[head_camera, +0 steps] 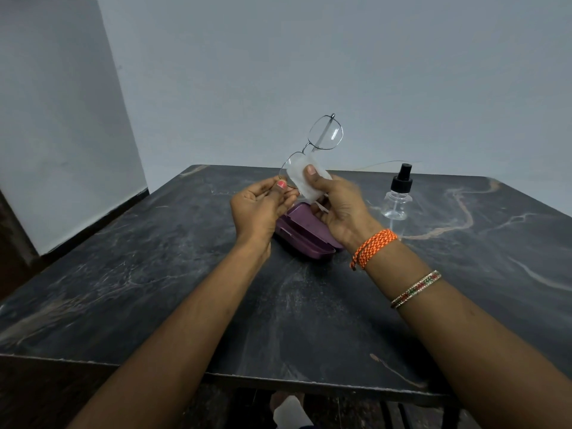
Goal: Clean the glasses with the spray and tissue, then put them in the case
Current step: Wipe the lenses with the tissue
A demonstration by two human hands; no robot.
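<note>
Thin metal-framed glasses [325, 133] are held up above the table, tilted so one lens is high and the other low. My left hand [263, 205] pinches the frame at the lower lens. My right hand [337, 205] presses a white tissue [305, 178] against that lower lens with the thumb on top. Below my hands lies the open purple case [305, 235] on the dark marble table [185, 274], partly hidden by them. The clear spray bottle [397, 193] with a black nozzle stands upright to the right of the case.
A pale wall rises behind the table's far edge. The table's near edge [278, 379] runs just in front of me. An orange thread band and a bangle circle my right wrist.
</note>
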